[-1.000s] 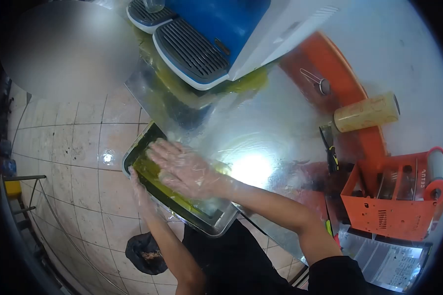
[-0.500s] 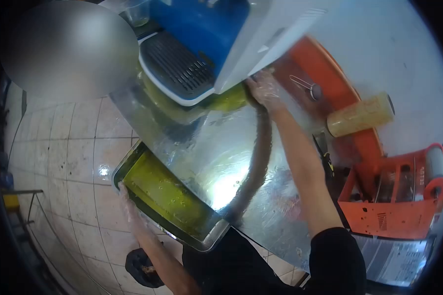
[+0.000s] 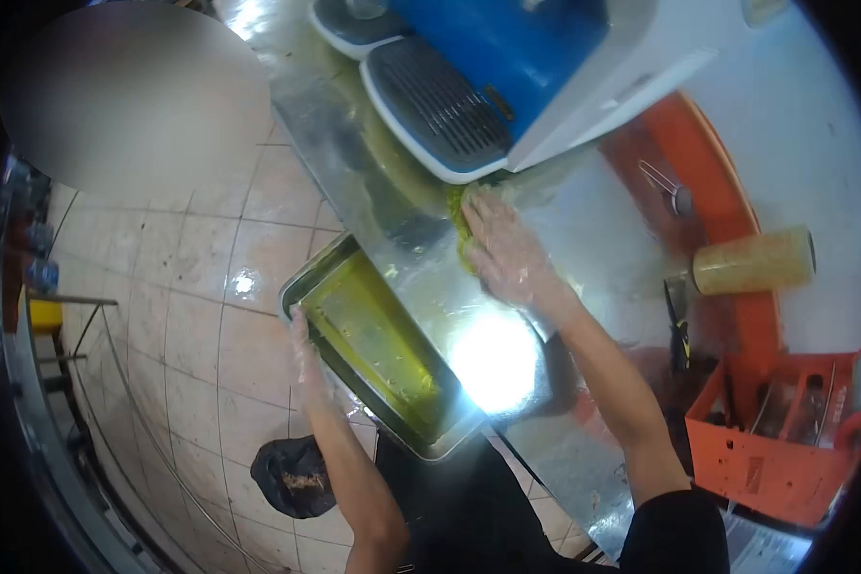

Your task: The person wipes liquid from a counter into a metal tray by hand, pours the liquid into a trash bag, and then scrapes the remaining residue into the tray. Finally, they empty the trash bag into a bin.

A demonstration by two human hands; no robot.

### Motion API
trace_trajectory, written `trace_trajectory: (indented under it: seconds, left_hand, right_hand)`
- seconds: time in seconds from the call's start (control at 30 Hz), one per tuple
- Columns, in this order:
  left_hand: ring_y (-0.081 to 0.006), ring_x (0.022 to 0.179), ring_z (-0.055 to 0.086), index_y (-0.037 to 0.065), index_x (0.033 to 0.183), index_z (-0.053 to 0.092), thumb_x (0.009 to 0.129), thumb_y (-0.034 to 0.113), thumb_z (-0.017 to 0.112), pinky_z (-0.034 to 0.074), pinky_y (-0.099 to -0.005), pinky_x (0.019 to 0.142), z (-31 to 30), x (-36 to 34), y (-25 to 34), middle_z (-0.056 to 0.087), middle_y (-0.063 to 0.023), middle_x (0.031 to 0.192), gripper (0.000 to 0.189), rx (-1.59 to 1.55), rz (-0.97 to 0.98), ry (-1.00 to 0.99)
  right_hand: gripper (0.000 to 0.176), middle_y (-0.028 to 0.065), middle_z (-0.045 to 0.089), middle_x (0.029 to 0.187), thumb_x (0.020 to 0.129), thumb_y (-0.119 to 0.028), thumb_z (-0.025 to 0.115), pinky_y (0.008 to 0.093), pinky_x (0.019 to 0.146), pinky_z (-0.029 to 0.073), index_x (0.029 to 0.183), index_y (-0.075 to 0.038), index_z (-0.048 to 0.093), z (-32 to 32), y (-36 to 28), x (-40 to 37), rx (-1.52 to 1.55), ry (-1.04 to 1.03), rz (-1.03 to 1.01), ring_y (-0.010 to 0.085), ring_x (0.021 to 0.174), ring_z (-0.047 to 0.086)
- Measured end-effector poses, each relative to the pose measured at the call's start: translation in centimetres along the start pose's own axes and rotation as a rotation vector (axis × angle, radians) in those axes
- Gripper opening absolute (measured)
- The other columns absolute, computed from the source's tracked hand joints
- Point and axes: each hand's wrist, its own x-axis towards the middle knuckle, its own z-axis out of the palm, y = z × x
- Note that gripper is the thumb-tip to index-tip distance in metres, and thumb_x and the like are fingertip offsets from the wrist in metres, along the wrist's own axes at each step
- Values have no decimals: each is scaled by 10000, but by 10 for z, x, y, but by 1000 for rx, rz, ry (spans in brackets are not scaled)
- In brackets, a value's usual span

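Note:
My left hand (image 3: 306, 359), in a thin clear glove, grips the outer long side of a deep metal tray (image 3: 461, 427). Yellow-green liquid (image 3: 378, 349) lies inside the tray, which is tilted against the edge of the metal counter (image 3: 354, 182). My right hand (image 3: 509, 251), also gloved, presses flat on the wet counter over a yellow-green cloth (image 3: 461, 225) that shows along its fingers. Just beyond the fingertips is the ridged drip tray (image 3: 440, 105) of a blue and white machine (image 3: 517, 57).
Along the counter's right side are a roll of cling film (image 3: 756, 260), yellow-black pliers (image 3: 677, 325), a small strainer (image 3: 679, 199) and an orange tool box (image 3: 770, 430). A black bin bag (image 3: 295, 478) stands on the tiled floor (image 3: 191, 411) at lower left.
My right hand has swept from beside the machine toward the tray, across the wet counter. My left hand keeps its hold on the tray. The whole view has shifted.

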Motion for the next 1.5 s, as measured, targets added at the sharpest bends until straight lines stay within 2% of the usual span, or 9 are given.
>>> trace_trajectory:
  seconds: [0.33,0.4,0.57,0.67,0.73,0.77,0.9,1.23,1.5]
  left_hand:
    - [-268,1199,526,59,1380,490,884,624,540,409,-389,1002,22,-22,24,544,-131,1340,753,40,-64,63]
    - [-267,1204,521,59,1385,485,876,630,548,405,-387,1006,16,-18,23,536,-131,1350,767,61,-59,80]
    - [-329,1289,462,37,1363,517,849,693,518,341,-429,1059,-24,26,-21,517,-194,1381,833,328,-56,179]
    - [-326,1279,471,12,1311,560,834,719,508,342,-426,1052,-15,14,-5,534,-212,1356,854,437,-170,290]
    - [-323,1272,480,13,1307,562,834,721,504,344,-427,1050,-3,-5,19,541,-227,1340,854,488,-225,265]
    - [-322,1236,503,17,1302,568,836,722,496,360,-431,1028,-3,-3,18,558,-226,1312,848,558,-188,303]
    - [-316,1096,564,-1,1274,581,840,736,459,396,-426,954,-43,49,-49,618,-205,1196,864,395,-87,188]
    - [-225,964,588,-10,1180,644,880,649,517,435,-344,858,-16,22,-26,659,-125,1065,735,162,-2,105]
    - [-216,999,554,3,1197,645,873,632,555,399,-349,902,-1,-9,7,652,-111,1091,713,303,-185,369]
  right_hand:
    - [606,211,194,1564,978,-324,360,448,1195,112,1464,29,285,-22,-90,-5,212,-201,-441,361,1458,154]
    - [625,226,181,1562,990,-363,346,458,1192,105,1474,22,262,-44,-89,25,-112,-258,-211,389,1455,135]
    - [569,220,340,1495,1003,-418,377,479,1134,256,1365,14,460,2,-12,66,23,63,167,380,1379,321]
    - [540,161,517,1376,1001,-446,387,450,1076,349,1297,-23,545,-15,-10,100,216,15,309,322,1278,474]
    - [537,113,613,1270,986,-480,407,424,1048,383,1295,-67,557,4,-2,123,846,250,142,286,1205,548]
    - [557,150,549,1346,975,-480,427,409,1076,350,1342,-71,519,-11,-6,119,725,18,201,308,1264,491]
    - [614,170,318,1527,971,-406,441,400,1158,225,1480,-82,332,-5,-23,103,29,150,-27,341,1404,300]
    - [620,169,344,1514,935,-326,467,461,1185,176,1469,-39,335,-21,-102,7,150,-255,-618,338,1418,289]
    - [510,197,392,1474,985,-237,423,490,1187,161,1437,-6,378,-20,-137,-74,507,-259,-342,353,1383,349]
